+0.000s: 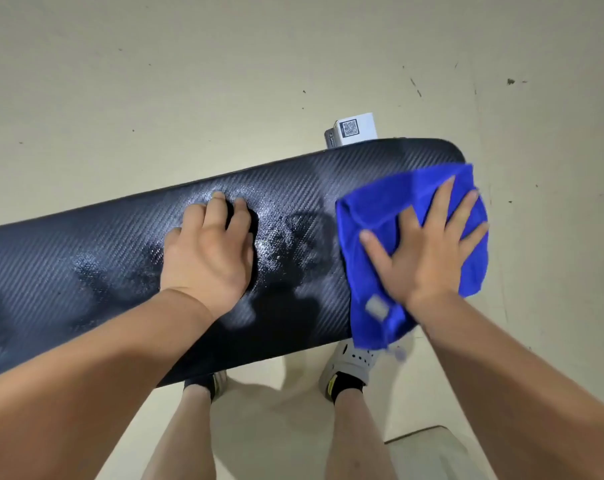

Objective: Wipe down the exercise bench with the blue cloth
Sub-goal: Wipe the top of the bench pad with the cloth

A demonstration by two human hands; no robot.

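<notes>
left hand (207,251) braced, right hand (428,244) flat on the blue cloth (369,220)

the exercise bench (85,258) is long and black with a wet-looking sheen mid-pad, and the left hand sits right in it; i'd guess it could smear or slip there. the cloth lies at the pad's right end, its lower corner hanging past the near edge, and nothing pinches it, so a hard sweep might drag it off. the left hand's fingers are bent, tips on the pad, holding nothing. the right hand's fingers splay wide, pressing the cloth flat.

Gym-type room: black padded exercise bench (85,254) on bare, scuffed pale floor (224,81).
</notes>
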